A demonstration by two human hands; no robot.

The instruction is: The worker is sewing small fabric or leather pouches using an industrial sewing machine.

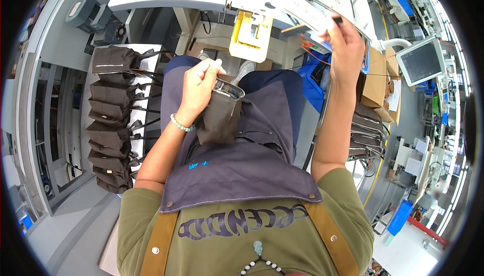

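My left hand [198, 85] is closed on the rim of a dark brown fabric pouch [220, 120], which hangs upright over my lap with its mouth open. A pale lining shows inside the rim. Up at the right, my right hand [346, 49] is raised beside the white machine table, fingers curled together. At its fingertips is a small black piece [338, 19], too small and blurred to name. Ahead of my knees, a yellow plate [250, 39] juts from the sewing machine, apart from both hands.
On my left, a row of similar dark pouches [108, 102] with straps lies on a white bench. More pouches [366, 131] are stacked at the right, near a cardboard box [374, 74], a blue bin [311, 87] and a screen on an arm [420, 63].
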